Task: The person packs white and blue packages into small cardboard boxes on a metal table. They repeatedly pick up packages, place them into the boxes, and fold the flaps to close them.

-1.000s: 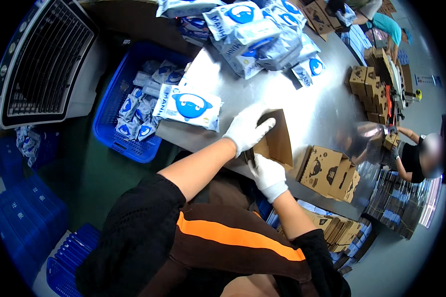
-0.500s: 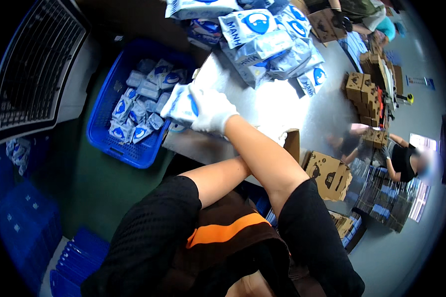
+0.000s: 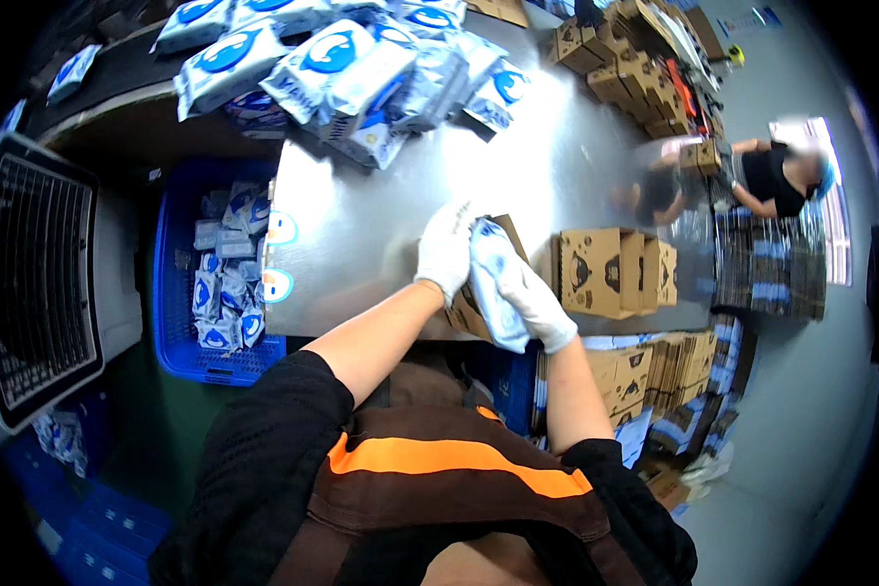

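Both my hands wear white gloves and meet at the near edge of a steel table. My left hand grips the top of a blue and white soft packet. My right hand wraps the same packet from the right. The packet lies against an open brown cardboard box, partly hidden under my hands. Whether the packet is inside the box I cannot tell.
A heap of the same packets fills the far side of the table. A blue crate with more packets stands on the left. Folded brown boxes sit to my right, flat cartons below them. Another person works beyond.
My right hand, which reached left to the packets, has come back with a packet. Both hands now hold it at the brown box in front of me.
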The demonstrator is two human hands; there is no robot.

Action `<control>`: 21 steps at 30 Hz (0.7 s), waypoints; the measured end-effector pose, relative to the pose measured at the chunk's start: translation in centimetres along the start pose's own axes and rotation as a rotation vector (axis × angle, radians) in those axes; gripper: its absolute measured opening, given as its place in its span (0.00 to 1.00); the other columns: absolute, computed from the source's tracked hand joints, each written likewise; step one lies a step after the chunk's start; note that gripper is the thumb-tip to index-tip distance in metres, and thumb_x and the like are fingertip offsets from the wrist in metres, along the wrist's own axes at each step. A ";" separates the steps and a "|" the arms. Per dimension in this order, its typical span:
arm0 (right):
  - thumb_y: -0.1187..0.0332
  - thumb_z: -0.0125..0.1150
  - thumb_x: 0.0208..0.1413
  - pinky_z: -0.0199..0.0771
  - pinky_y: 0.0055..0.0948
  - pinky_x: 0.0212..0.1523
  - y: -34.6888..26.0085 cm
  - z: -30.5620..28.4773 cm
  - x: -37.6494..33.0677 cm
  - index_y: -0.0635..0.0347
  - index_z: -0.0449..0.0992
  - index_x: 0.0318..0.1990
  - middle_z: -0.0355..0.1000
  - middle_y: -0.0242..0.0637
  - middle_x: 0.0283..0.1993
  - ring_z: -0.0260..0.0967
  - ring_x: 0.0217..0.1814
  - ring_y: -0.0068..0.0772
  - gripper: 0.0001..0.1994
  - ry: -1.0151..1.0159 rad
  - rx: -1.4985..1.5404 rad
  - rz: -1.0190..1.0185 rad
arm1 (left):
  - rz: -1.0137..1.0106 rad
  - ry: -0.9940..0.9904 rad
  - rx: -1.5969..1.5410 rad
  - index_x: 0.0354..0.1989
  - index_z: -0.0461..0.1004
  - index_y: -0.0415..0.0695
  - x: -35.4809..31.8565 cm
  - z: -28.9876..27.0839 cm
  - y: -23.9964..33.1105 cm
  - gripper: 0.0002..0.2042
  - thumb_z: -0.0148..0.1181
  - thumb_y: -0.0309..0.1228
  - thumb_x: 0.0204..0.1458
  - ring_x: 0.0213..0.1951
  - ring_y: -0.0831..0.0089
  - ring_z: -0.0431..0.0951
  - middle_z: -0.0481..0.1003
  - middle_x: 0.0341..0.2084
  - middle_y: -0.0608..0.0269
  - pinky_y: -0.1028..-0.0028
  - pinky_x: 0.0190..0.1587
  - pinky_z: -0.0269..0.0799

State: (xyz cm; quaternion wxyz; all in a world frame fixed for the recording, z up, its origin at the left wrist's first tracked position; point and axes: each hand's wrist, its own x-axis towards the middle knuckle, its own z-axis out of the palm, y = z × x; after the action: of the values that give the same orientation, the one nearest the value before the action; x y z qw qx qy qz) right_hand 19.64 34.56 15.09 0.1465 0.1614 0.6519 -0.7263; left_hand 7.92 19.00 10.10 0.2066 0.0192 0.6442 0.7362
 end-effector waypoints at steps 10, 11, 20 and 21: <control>0.71 0.48 0.68 0.71 0.39 0.64 -0.5 -0.9 -4.3 0.59 0.66 0.70 0.72 0.52 0.63 0.70 0.64 0.53 0.23 0.337 -1.005 -0.047 | -0.228 -0.136 0.156 0.78 0.28 0.33 -6.0 7.3 -6.0 0.57 0.64 0.50 0.57 0.75 0.49 0.51 0.46 0.75 0.36 0.65 0.75 0.51; 0.72 0.55 0.66 0.73 0.37 0.61 0.0 -2.1 -7.4 0.60 0.71 0.66 0.75 0.50 0.60 0.74 0.61 0.50 0.21 0.441 -0.847 -0.214 | -0.248 -0.231 0.121 0.78 0.28 0.33 -5.1 9.2 -5.8 0.57 0.65 0.50 0.57 0.75 0.49 0.53 0.49 0.74 0.36 0.66 0.74 0.53; 0.75 0.57 0.67 0.66 0.31 0.69 13.1 -14.5 -36.2 0.70 0.69 0.66 0.72 0.46 0.65 0.70 0.67 0.34 0.21 1.406 -0.145 0.063 | -0.614 -0.549 0.209 0.78 0.20 0.45 -2.2 29.6 -4.5 0.65 0.66 0.61 0.50 0.72 0.44 0.59 0.52 0.74 0.33 0.55 0.70 0.61; 0.71 0.58 0.67 0.65 0.33 0.70 16.2 -15.3 -38.8 0.69 0.66 0.69 0.70 0.48 0.67 0.68 0.69 0.37 0.24 1.487 -0.136 0.114 | -0.571 -0.541 0.208 0.78 0.17 0.49 -1.9 31.8 -5.7 0.65 0.67 0.60 0.50 0.69 0.44 0.63 0.54 0.73 0.35 0.48 0.66 0.65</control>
State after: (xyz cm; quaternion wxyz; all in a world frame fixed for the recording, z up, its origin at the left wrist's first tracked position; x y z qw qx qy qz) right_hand 62.28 48.14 15.58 -0.2860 0.6339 0.6130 -0.3750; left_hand 20.57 48.78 10.48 0.5617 0.0537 0.6172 0.5484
